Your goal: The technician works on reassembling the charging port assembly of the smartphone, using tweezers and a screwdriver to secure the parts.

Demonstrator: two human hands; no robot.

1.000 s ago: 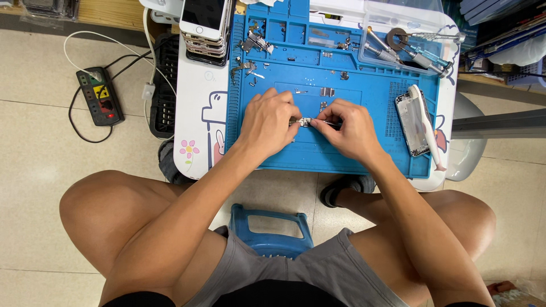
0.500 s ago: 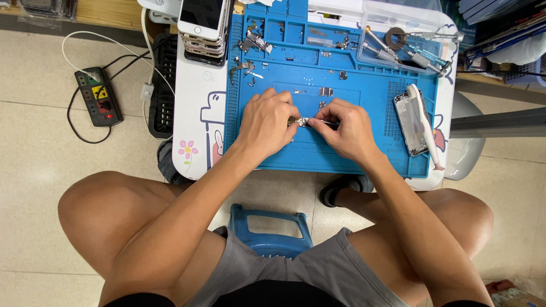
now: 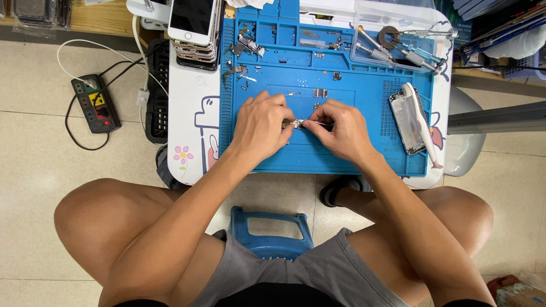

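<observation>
Little has moved since the earlier frames: both hands stay together over the middle of the blue mat (image 3: 364,156), and only the view has shifted a touch.

Far to the left of the hands, a black power strip (image 3: 95,103) lies on the tiled floor with its cables looping around it. Nearer, up and to the left of the left hand, a stack of phones (image 3: 194,28) sits at the corner of the white surface (image 3: 190,142).

Above the left hand, small metal parts (image 3: 242,57) lie scattered on the mat.

The left hand (image 3: 260,128) is curled, its fingertips pinched on a small metal part (image 3: 296,123) held just over the mat's centre. The right hand (image 3: 341,133) meets it from the other side, fingers narrowed around a thin metal tool (image 3: 319,123) whose tip touches that part. The 2 hands sit just beside each other, almost touching at the fingertips.

Up and to the right of the right hand, a clear tray (image 3: 398,45) holds screwdrivers and a ring-shaped piece. To the right of the right hand, a silver phone frame (image 3: 406,120) rests on the mat's edge, with a white brush-like tool (image 3: 422,122) lying along it.

Below the hands, between the knees, a blue plastic stool (image 3: 268,230) shows.
</observation>
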